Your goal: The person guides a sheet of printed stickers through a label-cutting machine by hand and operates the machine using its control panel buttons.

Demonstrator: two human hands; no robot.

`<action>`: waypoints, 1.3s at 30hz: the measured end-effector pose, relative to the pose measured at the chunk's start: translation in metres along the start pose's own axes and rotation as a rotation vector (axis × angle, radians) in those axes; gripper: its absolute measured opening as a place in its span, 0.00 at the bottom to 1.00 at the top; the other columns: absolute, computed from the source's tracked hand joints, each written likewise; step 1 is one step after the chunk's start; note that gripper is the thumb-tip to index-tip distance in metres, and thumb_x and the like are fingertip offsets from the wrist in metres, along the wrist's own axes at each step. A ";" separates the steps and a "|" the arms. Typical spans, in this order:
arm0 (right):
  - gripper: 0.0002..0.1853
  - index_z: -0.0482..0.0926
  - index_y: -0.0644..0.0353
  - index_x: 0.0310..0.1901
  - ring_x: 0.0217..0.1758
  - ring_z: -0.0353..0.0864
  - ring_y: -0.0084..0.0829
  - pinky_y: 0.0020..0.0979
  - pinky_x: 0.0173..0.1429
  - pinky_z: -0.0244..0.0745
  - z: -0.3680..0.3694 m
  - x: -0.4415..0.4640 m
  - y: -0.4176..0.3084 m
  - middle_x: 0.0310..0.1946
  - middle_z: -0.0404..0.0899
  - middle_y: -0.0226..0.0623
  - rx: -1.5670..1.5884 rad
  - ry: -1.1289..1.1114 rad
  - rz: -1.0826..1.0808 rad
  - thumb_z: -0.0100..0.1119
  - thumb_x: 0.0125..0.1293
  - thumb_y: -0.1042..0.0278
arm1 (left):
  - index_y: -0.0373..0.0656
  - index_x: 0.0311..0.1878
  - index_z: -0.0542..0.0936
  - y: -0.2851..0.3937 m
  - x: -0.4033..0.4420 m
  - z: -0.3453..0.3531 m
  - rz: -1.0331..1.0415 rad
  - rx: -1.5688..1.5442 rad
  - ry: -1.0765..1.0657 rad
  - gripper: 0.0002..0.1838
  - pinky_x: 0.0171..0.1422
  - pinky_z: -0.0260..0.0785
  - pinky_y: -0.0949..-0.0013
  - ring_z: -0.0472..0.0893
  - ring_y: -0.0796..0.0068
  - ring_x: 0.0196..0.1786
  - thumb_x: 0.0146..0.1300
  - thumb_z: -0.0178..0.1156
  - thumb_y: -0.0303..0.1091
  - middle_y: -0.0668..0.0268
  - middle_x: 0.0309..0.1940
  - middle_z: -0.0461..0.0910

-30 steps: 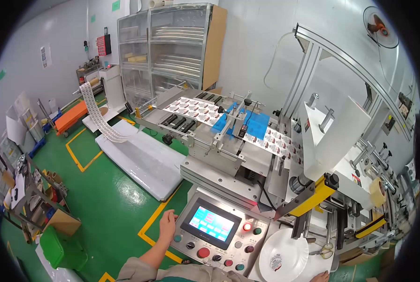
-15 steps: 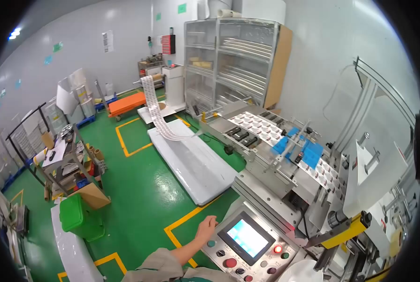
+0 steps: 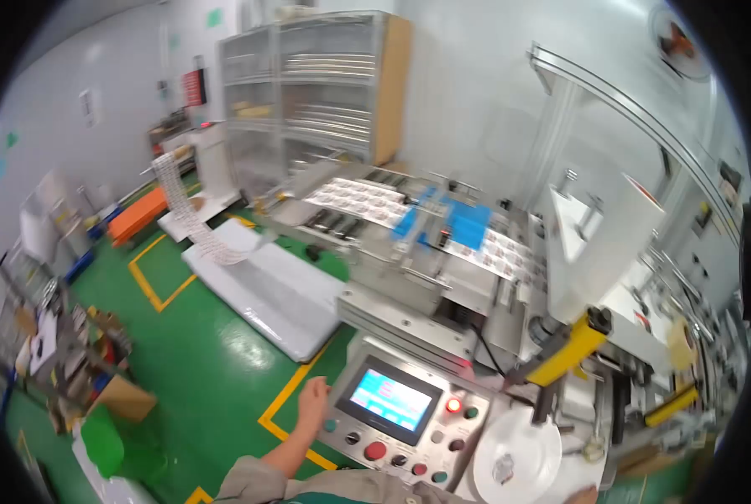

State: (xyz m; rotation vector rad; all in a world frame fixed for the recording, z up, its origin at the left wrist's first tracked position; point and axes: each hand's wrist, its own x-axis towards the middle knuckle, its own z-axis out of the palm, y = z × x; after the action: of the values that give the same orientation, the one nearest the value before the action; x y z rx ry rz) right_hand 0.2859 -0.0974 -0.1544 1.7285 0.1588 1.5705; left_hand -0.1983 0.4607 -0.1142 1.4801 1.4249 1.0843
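Note:
My left hand point(image 3: 312, 405) is beside the left edge of the control panel point(image 3: 354, 451), left of its lit touchscreen point(image 3: 389, 400). Its fingers look curled together, with nothing visible in them, though the view is blurred. Only a sliver of my right hand point(image 3: 583, 496) shows at the bottom edge, near a round white plate-like object point(image 3: 518, 454) that bears a small printed label point(image 3: 504, 469). The right fingers cannot be made out. A red lamp point(image 3: 453, 405) glows on the panel.
Behind the panel, a printed label web point(image 3: 358, 200) runs through the machine, past a blue sheet point(image 3: 468, 223). Yellow-and-black bars point(image 3: 570, 346) stand at right. On the left are a wrapped white slab point(image 3: 266, 294), a green bin point(image 3: 102, 441) and an orange cart point(image 3: 138, 215).
The view swung left, then back right, bringing the plate-like object and a sliver of my right hand into sight again. My left hand remains beside the panel.

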 end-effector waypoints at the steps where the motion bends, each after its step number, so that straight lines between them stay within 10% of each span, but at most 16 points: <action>1: 0.13 0.75 0.54 0.24 0.23 0.69 0.31 0.38 0.27 0.68 0.009 -0.008 -0.007 0.21 0.71 0.33 -0.181 0.104 0.069 0.53 0.62 0.56 | 0.37 0.46 0.75 -0.014 0.004 0.003 0.003 -0.022 0.004 0.15 0.43 0.70 0.67 0.80 0.66 0.35 0.66 0.46 0.37 0.56 0.30 0.80; 4: 0.09 0.79 0.51 0.29 0.24 0.73 0.33 0.37 0.25 0.69 -0.043 0.043 0.018 0.23 0.74 0.33 0.401 -0.409 0.066 0.52 0.60 0.58 | 0.35 0.46 0.74 -0.016 0.006 0.002 -0.013 -0.011 -0.054 0.15 0.43 0.69 0.66 0.79 0.63 0.36 0.66 0.45 0.35 0.55 0.31 0.80; 5: 0.16 0.69 0.46 0.55 0.60 0.68 0.31 0.40 0.57 0.64 -0.051 0.053 0.017 0.57 0.69 0.30 0.566 -1.087 0.340 0.40 0.69 0.56 | 0.34 0.46 0.74 -0.016 0.007 0.004 -0.005 -0.017 -0.040 0.15 0.43 0.69 0.67 0.79 0.63 0.36 0.66 0.45 0.34 0.55 0.32 0.80; 27: 0.17 0.69 0.47 0.56 0.62 0.65 0.33 0.41 0.58 0.62 -0.054 0.055 0.020 0.58 0.68 0.31 0.617 -1.096 0.384 0.37 0.70 0.56 | 0.34 0.46 0.75 -0.008 0.004 0.002 -0.038 -0.053 -0.025 0.14 0.43 0.69 0.68 0.79 0.67 0.35 0.66 0.46 0.33 0.56 0.31 0.80; 29: 0.09 0.80 0.49 0.34 0.24 0.75 0.33 0.36 0.24 0.68 -0.073 0.080 0.035 0.26 0.76 0.33 0.482 -0.495 0.140 0.51 0.60 0.58 | 0.35 0.46 0.75 -0.001 0.002 0.000 -0.035 -0.046 -0.026 0.14 0.42 0.69 0.68 0.79 0.67 0.35 0.65 0.46 0.33 0.57 0.31 0.80; 31: 0.13 0.79 0.50 0.41 0.34 0.77 0.32 0.36 0.29 0.72 -0.078 0.089 0.037 0.36 0.77 0.32 0.471 -0.896 0.153 0.50 0.59 0.58 | 0.35 0.46 0.75 -0.006 0.004 0.001 -0.019 -0.062 -0.028 0.14 0.42 0.69 0.69 0.78 0.69 0.35 0.65 0.46 0.33 0.57 0.30 0.80; 32: 0.15 0.78 0.50 0.45 0.40 0.76 0.32 0.36 0.33 0.73 -0.067 0.067 0.033 0.40 0.76 0.34 0.442 -0.636 0.036 0.50 0.57 0.59 | 0.34 0.46 0.75 -0.007 0.004 0.002 -0.027 -0.066 -0.023 0.14 0.42 0.69 0.69 0.79 0.69 0.35 0.65 0.46 0.33 0.57 0.30 0.80; 39: 0.17 0.76 0.51 0.49 0.45 0.75 0.35 0.41 0.41 0.73 -0.066 0.067 0.028 0.44 0.75 0.35 0.522 -0.813 0.130 0.46 0.61 0.59 | 0.34 0.46 0.75 -0.010 0.004 0.004 -0.039 -0.076 -0.015 0.14 0.42 0.69 0.69 0.78 0.67 0.35 0.65 0.46 0.34 0.56 0.31 0.80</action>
State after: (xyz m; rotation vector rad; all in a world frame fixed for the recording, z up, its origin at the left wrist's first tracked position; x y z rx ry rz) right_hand 0.2318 -0.0489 -0.0888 2.6968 0.0438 0.8264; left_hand -0.1982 0.4653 -0.1247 1.3987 1.3818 1.0895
